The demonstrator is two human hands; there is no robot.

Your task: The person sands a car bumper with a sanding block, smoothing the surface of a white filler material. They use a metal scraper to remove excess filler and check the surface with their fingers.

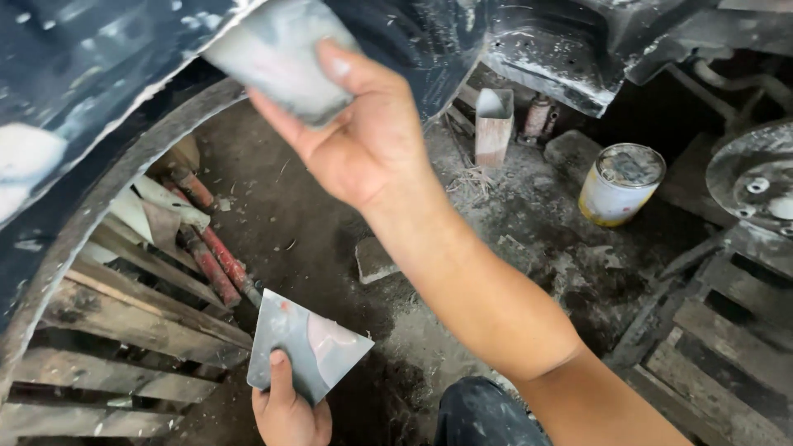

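Observation:
My right hand point(368, 136) reaches up and grips a flat grey spreader point(277, 54), pressing it against the dark car body panel point(91, 58) above the wheel arch. The panel carries pale patches of filler point(25, 161) at the left. Low in the view, my left hand point(285, 413) holds a square metal plate point(301, 347) smeared with grey and pinkish filler, thumb on top of it. My dark trouser knee point(483, 413) shows below the right forearm.
Wooden pallets point(124, 330) lie at the lower left with red metal rods point(211, 252) on them. A dirty paint can point(621, 183) stands at the right, a small wooden box point(494, 124) behind, a brake disc point(756, 177) at far right, dusty concrete floor point(529, 248) between.

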